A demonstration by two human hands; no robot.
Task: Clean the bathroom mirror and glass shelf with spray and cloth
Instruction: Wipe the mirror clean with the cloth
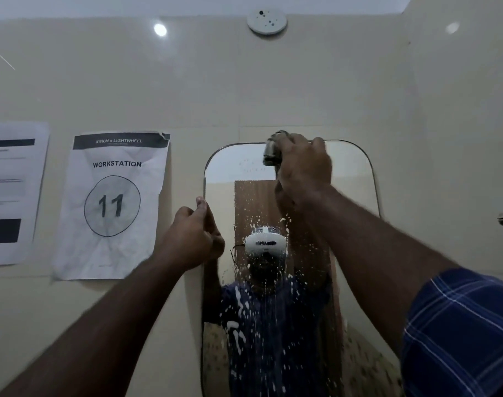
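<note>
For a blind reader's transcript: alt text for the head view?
A right hand grips a grey cloth at the top of a rounded wall mirror streaked with white foam, while the left hand holds the mirror's left edge.

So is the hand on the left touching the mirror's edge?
Touching. In the head view the left hand is curled over the left rim of the mirror, its fingers overlapping the edge with no gap visible between them.
</note>
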